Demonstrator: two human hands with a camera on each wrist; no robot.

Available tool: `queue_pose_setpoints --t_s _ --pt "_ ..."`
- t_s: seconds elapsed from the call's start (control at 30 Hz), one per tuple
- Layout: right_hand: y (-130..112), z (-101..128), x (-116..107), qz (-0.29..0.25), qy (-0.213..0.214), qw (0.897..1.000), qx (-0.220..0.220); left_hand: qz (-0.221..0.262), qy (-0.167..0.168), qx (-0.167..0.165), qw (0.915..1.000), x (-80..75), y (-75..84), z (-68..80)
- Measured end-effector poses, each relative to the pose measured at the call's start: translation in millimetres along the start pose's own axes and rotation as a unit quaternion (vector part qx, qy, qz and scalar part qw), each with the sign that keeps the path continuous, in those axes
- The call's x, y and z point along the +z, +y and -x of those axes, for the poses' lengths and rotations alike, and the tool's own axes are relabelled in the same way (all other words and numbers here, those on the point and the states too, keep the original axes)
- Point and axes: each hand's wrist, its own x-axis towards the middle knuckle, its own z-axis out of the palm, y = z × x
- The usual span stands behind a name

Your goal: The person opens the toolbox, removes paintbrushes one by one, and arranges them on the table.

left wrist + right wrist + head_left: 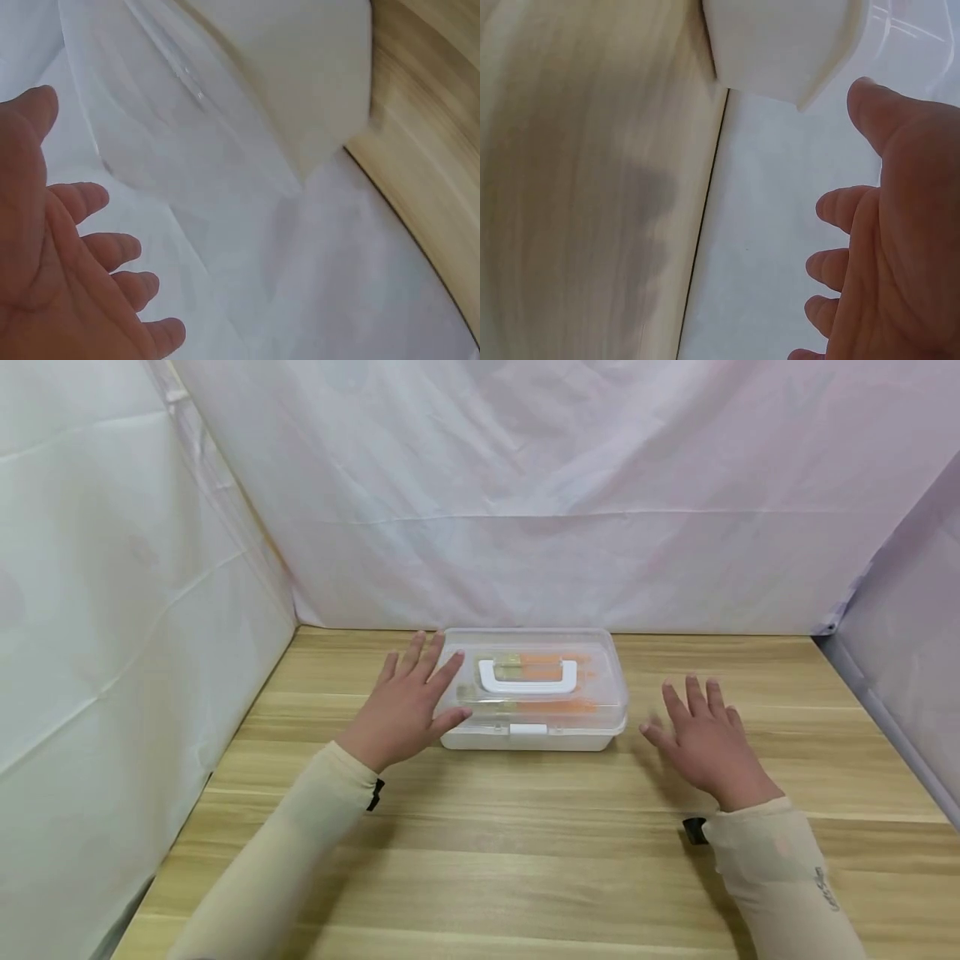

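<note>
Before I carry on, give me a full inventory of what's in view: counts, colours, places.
Lidded storage box: one, white base with clear lid, far middle of the table
Carry handle: one, white, on top of the lid
Front latch: one, white, middle of the box's front edge
Slender items: several, exact count unclear, orange with yellow-green ends, inside the box
Tabletop: one, light wood grain, under the box
Sheeting: three sides, whitish, behind the table and along both sides
Black wrist pieces: two, black, one at each cuff
Sleeves: two, cream, one per forearm
Left hand: one, bare, by the box's left end
Right hand: one, bare, right of the box
</note>
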Motion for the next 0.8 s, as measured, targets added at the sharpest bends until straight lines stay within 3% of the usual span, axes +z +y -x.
queue_pose_setpoints --t_s 0.2,0.47,0.8 --pt "-5 8 0 0.013 -0.005 1.000 -0.021 0.017 -0.022 0.031 0.9991 3.9 12.6 -21.0" --pt "-16 22 2 0.011 -0.006 0.998 -0.055 0.027 -0.008 -0.006 0.9996 11.9 20.6 -39.4" --pt "-29 33 2 -0.010 -0.003 0.997 -0.070 0.029 0.002 -0.011 0.9995 15.6 26.0 -25.4"
